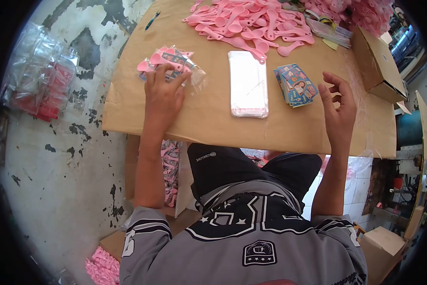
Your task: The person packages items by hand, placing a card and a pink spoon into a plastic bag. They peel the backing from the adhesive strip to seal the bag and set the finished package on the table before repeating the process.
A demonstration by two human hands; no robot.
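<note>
On the left of the table, my left hand (165, 97) rests its fingertips on a pile of clear packets (175, 61) holding pink spoons and blue cards. Whether its fingers pinch a packet is hard to make out. My right hand (338, 102) is raised at the right, fingers curled but apart, holding nothing. Just left of it lies a stack of blue printed cards (296, 85), slightly fanned. Between the hands is a stack of clear plastic bags (248, 85), lying flat. A large heap of pink spoons (251, 21) covers the table's far side.
The brown-covered table (213, 130) has a pen (152, 20) at its far left. An open cardboard box (377, 64) stands at the right edge. Plastic bags (42, 78) hang or lie at the far left. Below the table, a box holds packed spoons (170, 166).
</note>
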